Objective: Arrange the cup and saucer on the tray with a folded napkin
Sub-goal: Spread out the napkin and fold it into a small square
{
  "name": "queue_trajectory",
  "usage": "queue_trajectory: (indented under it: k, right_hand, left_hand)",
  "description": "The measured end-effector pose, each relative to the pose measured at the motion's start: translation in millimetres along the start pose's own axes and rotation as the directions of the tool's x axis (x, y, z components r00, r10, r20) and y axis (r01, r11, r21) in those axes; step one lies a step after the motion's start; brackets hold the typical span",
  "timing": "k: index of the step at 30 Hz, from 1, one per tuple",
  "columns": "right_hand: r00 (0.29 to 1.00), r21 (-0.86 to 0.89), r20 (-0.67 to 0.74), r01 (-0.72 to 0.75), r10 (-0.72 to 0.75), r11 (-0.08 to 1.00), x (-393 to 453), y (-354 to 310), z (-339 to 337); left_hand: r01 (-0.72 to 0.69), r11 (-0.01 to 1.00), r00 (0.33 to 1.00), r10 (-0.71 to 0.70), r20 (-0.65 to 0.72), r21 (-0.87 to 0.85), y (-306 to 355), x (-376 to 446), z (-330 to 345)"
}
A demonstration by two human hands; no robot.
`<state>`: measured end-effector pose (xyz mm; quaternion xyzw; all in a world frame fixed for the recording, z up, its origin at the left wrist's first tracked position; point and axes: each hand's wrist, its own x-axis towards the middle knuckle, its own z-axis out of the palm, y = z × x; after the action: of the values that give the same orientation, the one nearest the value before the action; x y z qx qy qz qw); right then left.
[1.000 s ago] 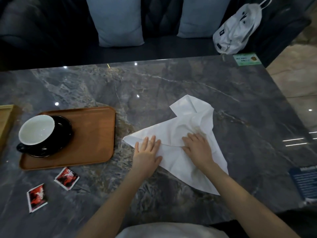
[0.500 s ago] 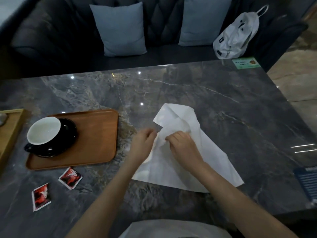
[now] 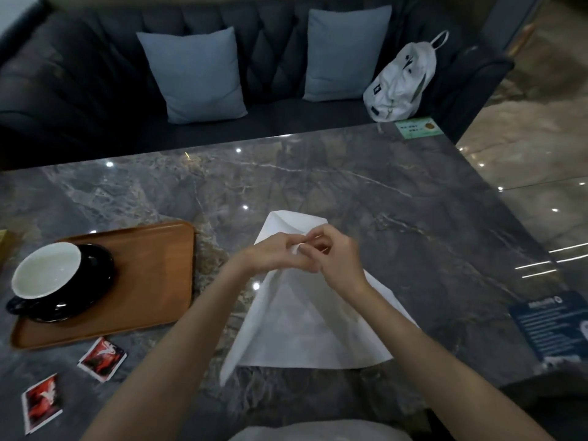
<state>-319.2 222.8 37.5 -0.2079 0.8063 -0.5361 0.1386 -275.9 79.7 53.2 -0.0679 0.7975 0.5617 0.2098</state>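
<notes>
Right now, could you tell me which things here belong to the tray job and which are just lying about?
Part of the job:
napkin, pinched by left hand and right hand
cup
saucer
tray

Lying about:
two red packets
white bag
cushions
green card

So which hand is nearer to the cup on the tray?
Left. The left hand pinches the napkin just right of the tray, with the cup at the tray's far left; the right hand pinches the napkin too, farther right.

White napkin [image 3: 305, 329] half-folded on table; cup [image 3: 47, 270], saucer [image 3: 84, 294] on tray [image 3: 152, 281].
</notes>
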Motion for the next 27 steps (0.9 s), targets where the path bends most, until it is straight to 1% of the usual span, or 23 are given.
queue_trajectory:
  k: [1, 3, 4, 5, 6, 8, 10, 11, 12, 13, 14, 15, 16, 17, 18, 21, 23, 24, 25, 27]
  right_hand:
    - [0.999, 0.064, 0.02, -0.035, 0.034, 0.997, 5, 0, -5]
    - [0.991, 0.099, 0.124, -0.065, 0.052, 0.993, 12, -4, -14]
    - [0.981, 0.114, 0.186, -0.076, 0.054, 0.991, 15, -7, -16]
    - [0.971, 0.141, 0.233, -0.092, 0.058, 0.986, 18, -9, -18]
    - [0.965, 0.167, 0.252, -0.11, 0.065, 0.98, 21, -11, -20]
    - [0.973, 0.207, 0.218, -0.12, 0.073, 0.971, 31, -13, -27]
    - [0.983, 0.152, 0.168, -0.101, 0.075, 0.983, 41, -9, -33]
    - [0.985, 0.057, 0.161, -0.073, 0.063, 0.996, 48, -1, -35]
    - [0.983, -0.081, 0.181, -0.021, 0.035, 0.997, 53, 7, -37]
    - [0.97, -0.224, 0.243, 0.048, 0.008, 0.973, 56, 12, -38]
    - [0.942, -0.337, 0.336, 0.142, -0.022, 0.931, 59, 21, -37]
    - [0.908, -0.411, 0.418, 0.229, -0.041, 0.882, 60, 26, -34]
    - [0.875, -0.438, 0.481, 0.292, -0.053, 0.85, 62, 28, -31]
    - [0.853, -0.443, 0.518, 0.326, -0.058, 0.835, 61, 23, -27]
    - [0.847, -0.417, 0.528, 0.323, -0.064, 0.85, 58, 14, -23]
    - [0.872, -0.262, 0.48, 0.251, -0.1, 0.932, 58, -6, -8]
    - [0.889, -0.179, 0.45, 0.189, -0.091, 0.966, 61, -16, 0]
    - [0.894, -0.154, 0.444, 0.138, -0.056, 0.978, 65, -19, 5]
    - [0.899, -0.141, 0.435, 0.111, -0.039, 0.984, 70, -20, 9]
    - [0.917, -0.133, 0.394, 0.119, -0.057, 0.984, 79, -24, 17]
  left_hand:
    - [0.011, 0.995, 1.0, -0.01, -0.018, 0.098, -1, 1, 0]
    - [0.024, 0.954, 0.993, 0.011, -0.115, 0.298, -4, 6, 3]
    - [0.019, 0.936, 0.983, 0.046, -0.175, 0.353, -6, 8, 4]
    - [0.011, 0.934, 0.968, 0.08, -0.239, 0.357, -8, 8, 6]
    - [0.001, 0.944, 0.946, 0.106, -0.306, 0.329, -8, 7, 7]
    - [-0.02, 0.975, 0.893, 0.117, -0.434, 0.22, -11, 2, 6]
    - [-0.075, 0.997, 0.851, 0.057, -0.522, -0.013, -15, -5, 3]
    - [-0.105, 0.983, 0.832, 0.006, -0.555, -0.147, -17, -10, 2]
    - [-0.133, 0.951, 0.814, -0.055, -0.578, -0.278, -21, -15, 1]
    - [-0.16, 0.895, 0.811, -0.121, -0.572, -0.416, -25, -18, 0]
    - [-0.193, 0.814, 0.822, -0.171, -0.544, -0.547, -30, -21, -2]
    - [-0.223, 0.725, 0.837, -0.201, -0.509, -0.652, -35, -24, -3]
    - [-0.239, 0.657, 0.847, -0.219, -0.485, -0.715, -40, -26, -4]
    - [-0.243, 0.618, 0.853, -0.231, -0.469, -0.747, -44, -28, -5]
    - [-0.246, 0.601, 0.851, -0.241, -0.466, -0.761, -46, -29, -5]
    - [-0.27, 0.571, 0.829, -0.272, -0.489, -0.775, -58, -34, -5]
    - [-0.249, 0.594, 0.811, -0.304, -0.5, -0.765, -64, -40, -7]
    - [-0.247, 0.601, 0.798, -0.32, -0.512, -0.76, -67, -43, -9]
    - [-0.247, 0.616, 0.778, -0.335, -0.532, -0.748, -69, -45, -12]
    - [-0.225, 0.694, 0.712, -0.362, -0.602, -0.684, -72, -47, -21]
